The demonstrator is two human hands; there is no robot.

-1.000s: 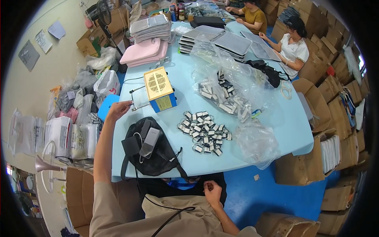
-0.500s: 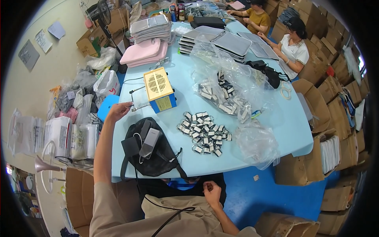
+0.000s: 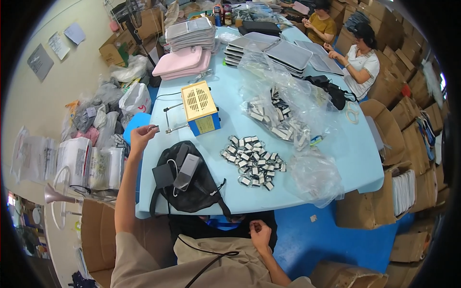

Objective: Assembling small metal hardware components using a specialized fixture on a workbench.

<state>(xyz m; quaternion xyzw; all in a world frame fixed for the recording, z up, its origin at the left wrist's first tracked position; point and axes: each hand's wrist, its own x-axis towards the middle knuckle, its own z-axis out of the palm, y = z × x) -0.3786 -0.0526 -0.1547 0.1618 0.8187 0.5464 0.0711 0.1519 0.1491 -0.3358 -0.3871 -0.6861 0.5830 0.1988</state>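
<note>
My left hand (image 3: 142, 138) is raised over the table's left edge, thumb and fingers pinched on a small dark piece (image 3: 154, 127) too small to name. Just right of it, apart from the fingers, thin metal rods (image 3: 174, 128) stick out from a box-shaped device (image 3: 198, 102) with a slotted yellow top and blue sides. Low by my lap, below the table's front edge, my right hand (image 3: 260, 234) rests with curled fingers and nothing visible in it. A heap of small white-and-black pieces with wire loops (image 3: 253, 161) lies mid-table.
Near my left arm lies a black mesh bag (image 3: 204, 192) with a grey power bank (image 3: 188, 172) on it. Clear plastic bags (image 3: 314, 175) spread to the right. Pink cases (image 3: 180, 62) and grey cases (image 3: 285, 53) are stacked behind. Two people sit at the far right; cardboard boxes (image 3: 367, 206) flank the table.
My left hand has drawn back from the metal rods, leaving a gap, and the small dark piece now shows in its fingers. My right hand stays in place. The view has shifted slightly.
</note>
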